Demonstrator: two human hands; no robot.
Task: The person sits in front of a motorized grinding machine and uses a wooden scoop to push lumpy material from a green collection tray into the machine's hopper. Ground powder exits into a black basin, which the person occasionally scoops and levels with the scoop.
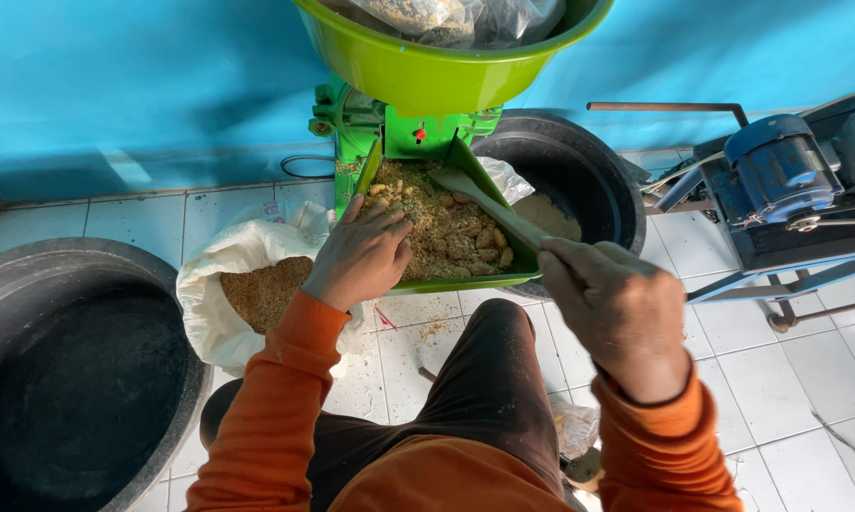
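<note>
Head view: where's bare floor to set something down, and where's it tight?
Bare white tiles lie right of the knee, below the blue motor frame. A narrow strip runs between the big black tub and the wall. Crowded: left hand, right hand, green tray, white sack, rear black tub.

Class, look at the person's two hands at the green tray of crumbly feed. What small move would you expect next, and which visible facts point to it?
Probably the left hand pushes the feed further into the green tray, while the right hand works the flat stick through it. The left hand's fingers already rest on the pile's edge, and the stick's tip lies in the lumps.
</note>
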